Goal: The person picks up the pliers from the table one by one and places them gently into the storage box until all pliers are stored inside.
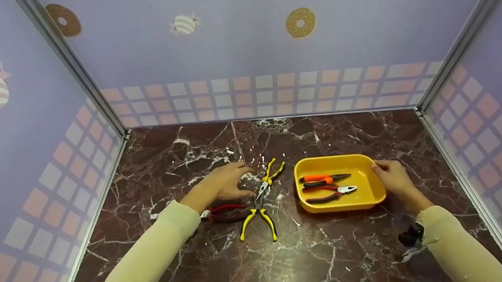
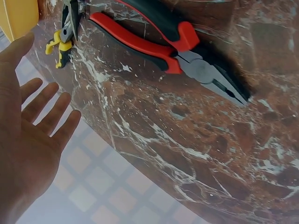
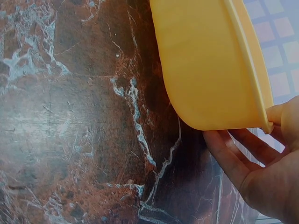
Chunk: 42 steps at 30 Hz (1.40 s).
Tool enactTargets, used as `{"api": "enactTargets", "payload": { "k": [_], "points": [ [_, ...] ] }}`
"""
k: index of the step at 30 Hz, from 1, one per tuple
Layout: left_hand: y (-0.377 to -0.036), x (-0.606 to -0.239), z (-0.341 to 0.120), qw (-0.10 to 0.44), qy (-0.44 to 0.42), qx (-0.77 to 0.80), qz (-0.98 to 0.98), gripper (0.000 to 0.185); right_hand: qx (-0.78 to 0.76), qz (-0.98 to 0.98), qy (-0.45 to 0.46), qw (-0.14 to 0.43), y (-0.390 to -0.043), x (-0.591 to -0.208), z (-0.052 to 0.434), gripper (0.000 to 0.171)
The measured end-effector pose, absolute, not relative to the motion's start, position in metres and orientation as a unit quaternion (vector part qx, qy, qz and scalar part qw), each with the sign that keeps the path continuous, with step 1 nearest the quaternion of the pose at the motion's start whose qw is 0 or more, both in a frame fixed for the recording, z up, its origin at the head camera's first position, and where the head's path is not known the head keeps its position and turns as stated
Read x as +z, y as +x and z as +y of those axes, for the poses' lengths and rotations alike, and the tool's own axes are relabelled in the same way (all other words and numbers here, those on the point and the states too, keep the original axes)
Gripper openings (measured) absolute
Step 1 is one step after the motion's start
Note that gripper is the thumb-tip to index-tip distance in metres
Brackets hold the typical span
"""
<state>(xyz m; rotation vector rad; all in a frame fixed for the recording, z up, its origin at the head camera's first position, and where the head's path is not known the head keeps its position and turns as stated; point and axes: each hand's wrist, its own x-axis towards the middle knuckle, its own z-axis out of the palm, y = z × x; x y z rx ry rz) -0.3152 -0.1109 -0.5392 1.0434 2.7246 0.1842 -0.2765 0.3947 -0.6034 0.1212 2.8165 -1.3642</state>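
Note:
My left hand (image 1: 225, 184) hovers above the table with fingers spread and nothing in them. Beneath its wrist lie red-and-black combination pliers (image 2: 198, 70). Just right of that hand are two pairs of yellow-handled pliers, one with handles pointing to the back (image 1: 275, 172), the other with handles toward the front (image 1: 267, 224); their heads meet or overlap. My right hand (image 1: 395, 180) grips the right end of a yellow plastic tray (image 1: 367, 184), thumb at the rim and fingers underneath or against its outer side. Inside the tray lie orange-handled long-nose pliers (image 1: 324, 179) and red-and-black combination pliers (image 1: 332, 194).
The dark marbled tabletop (image 1: 303, 267) is bounded by lilac patterned panels (image 1: 240, 43) at the back and both sides, with metal corner posts (image 1: 77, 71). A small black object (image 1: 411, 235) sits by the right sleeve.

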Motion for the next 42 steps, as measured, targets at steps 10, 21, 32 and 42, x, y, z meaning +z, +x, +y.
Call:
{"api": "enactTargets", "payload": {
  "k": [10,21,32,42],
  "points": [
    [-0.304,-0.542,-0.137,0.116,0.34,0.048,0.932,0.088,-0.414,0.91,0.036,-0.007,-0.276,-0.603,0.396,0.045],
    [-0.299,-0.545,-0.151,0.122,0.326,0.028,0.937,0.09,-0.419,0.907,0.043,-0.004,-0.276,-0.605,0.397,0.046],
    [-0.289,-0.549,-0.157,0.131,0.334,0.016,0.933,0.099,-0.415,0.909,0.039,-0.007,-0.277,-0.603,0.397,0.044],
    [-0.286,-0.558,-0.155,0.141,0.334,0.003,0.932,0.104,-0.417,0.908,0.047,-0.005,-0.275,-0.601,0.394,0.045]
  ]
}}
